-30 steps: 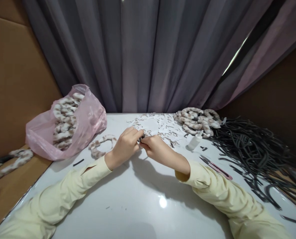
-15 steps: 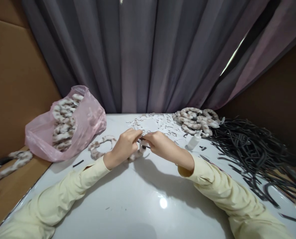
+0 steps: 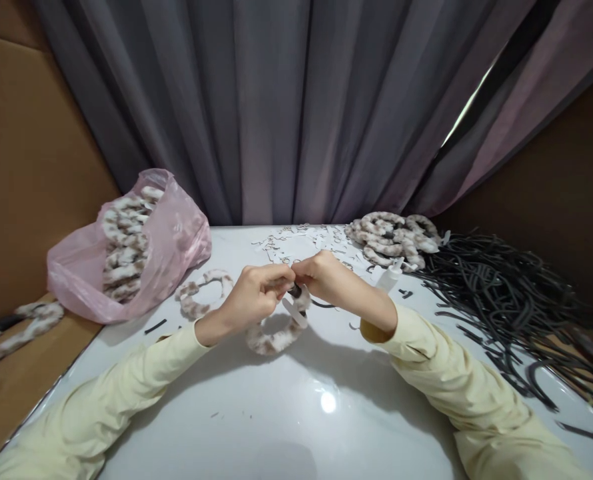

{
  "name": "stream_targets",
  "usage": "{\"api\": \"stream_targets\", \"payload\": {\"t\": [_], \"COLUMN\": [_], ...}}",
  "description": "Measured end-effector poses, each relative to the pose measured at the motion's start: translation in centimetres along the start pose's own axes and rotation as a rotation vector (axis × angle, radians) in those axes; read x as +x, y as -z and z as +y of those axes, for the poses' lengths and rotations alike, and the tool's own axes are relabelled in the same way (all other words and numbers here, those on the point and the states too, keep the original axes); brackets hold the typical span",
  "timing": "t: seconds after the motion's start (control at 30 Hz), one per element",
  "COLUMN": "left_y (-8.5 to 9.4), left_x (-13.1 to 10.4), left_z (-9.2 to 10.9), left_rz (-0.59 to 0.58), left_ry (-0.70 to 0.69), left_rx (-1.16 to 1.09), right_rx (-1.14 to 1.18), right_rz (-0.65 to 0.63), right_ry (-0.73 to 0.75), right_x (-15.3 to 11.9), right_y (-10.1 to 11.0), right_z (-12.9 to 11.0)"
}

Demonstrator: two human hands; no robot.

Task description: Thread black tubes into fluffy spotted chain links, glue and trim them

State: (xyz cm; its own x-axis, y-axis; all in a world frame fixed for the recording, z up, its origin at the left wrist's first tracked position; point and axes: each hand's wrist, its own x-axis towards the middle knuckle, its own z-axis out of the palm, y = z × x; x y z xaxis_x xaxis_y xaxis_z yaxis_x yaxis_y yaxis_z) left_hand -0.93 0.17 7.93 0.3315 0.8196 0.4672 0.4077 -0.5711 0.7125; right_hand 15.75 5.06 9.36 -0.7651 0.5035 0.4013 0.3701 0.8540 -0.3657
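My left hand [image 3: 257,292] is closed on a furry white-and-brown ring [image 3: 271,341], near its dark end section. The ring hangs below my fingers, with a white tag on its right side. Fingertips of my right hand [image 3: 321,275] are pinched together against those of my left hand, at the top of the ring; what they pinch is too small to make out. A thin black strip curves out below my right hand. Another furry ring [image 3: 195,305] lies on the table just left of my left hand.
A pink plastic bag [image 3: 176,233] of furry pieces stands at the left. Furry rings [image 3: 384,233] are piled at the back right, beside a white bottle [image 3: 389,277] and a heap of black strips [image 3: 501,293]. Small scraps lie at the back of the white table [image 3: 256,427].
The held ring has come more fully into view, hanging below my hands with its tag showing. My right hand has shifted slightly upward, and the fingertips of both hands have come together.
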Motion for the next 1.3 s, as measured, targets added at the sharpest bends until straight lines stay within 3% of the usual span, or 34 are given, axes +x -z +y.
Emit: {"api": "stream_targets", "payload": {"t": [0.2, 0.37, 0.47, 0.53, 0.63, 0.7, 0.77, 0.83, 0.93, 1.0, 1.2, 1.3], "left_y": [-0.5, -0.6, -0.6, -0.6, -0.6, -0.6, -0.7, -0.8, -0.9, -0.9, -0.5, -0.5], "left_x": [-0.5, -0.5, -0.4, -0.1, 0.6, 1.1, 1.4, 1.5, 1.6, 1.6, 1.7, 1.7], "left_z": [0.0, 0.1, 0.0, -0.4, -1.5, -2.3, -3.1, -3.9, -4.6, -4.8, -4.2, -3.7], "left_rz": [-0.025, -0.005, 0.021, 0.051, 0.131, 0.178, 0.226, 0.271, 0.32, 0.349, 0.402, 0.392], "left_ry": [-0.121, -0.073, 0.034, 0.138, 0.252, 0.333, 0.438, 0.526, 0.581, 0.585, 0.564, 0.53], "left_rx": [0.08, 0.09, 0.072, 0.043, -0.041, -0.14, -0.275, -0.404, -0.497, -0.513, -0.532, -0.525], "right_rx": [0.164, 0.289, 0.309, 0.202, -0.084, -0.153, -0.036, 0.141, 0.39, 0.525, 0.902, 1.113], "right_rz": [-0.231, -0.314, -0.32, -0.262, -0.024, 0.108, 0.09, -0.027, -0.195, -0.202, 0.05, 0.24], "right_ry": [0.19, 0.171, 0.131, 0.081, -0.083, -0.216, -0.313, -0.392, -0.527, -0.599, -0.778, -0.719], "right_x": [0.3, 0.5, 0.5, 0.3, -0.1, -0.4, -0.5, -0.4, -0.2, 0.0, 0.8, 1.1], "right_y": [1.5, 1.7, 1.5, 1.5, 1.6, 1.7, 1.4, 0.6, -1.4, -3.0, -5.7, -6.2], "right_z": [1.0, 2.0, 2.1, 1.8, 0.2, -1.3, -2.6, -3.2, -2.7, -2.2, -2.2, -2.3]}}
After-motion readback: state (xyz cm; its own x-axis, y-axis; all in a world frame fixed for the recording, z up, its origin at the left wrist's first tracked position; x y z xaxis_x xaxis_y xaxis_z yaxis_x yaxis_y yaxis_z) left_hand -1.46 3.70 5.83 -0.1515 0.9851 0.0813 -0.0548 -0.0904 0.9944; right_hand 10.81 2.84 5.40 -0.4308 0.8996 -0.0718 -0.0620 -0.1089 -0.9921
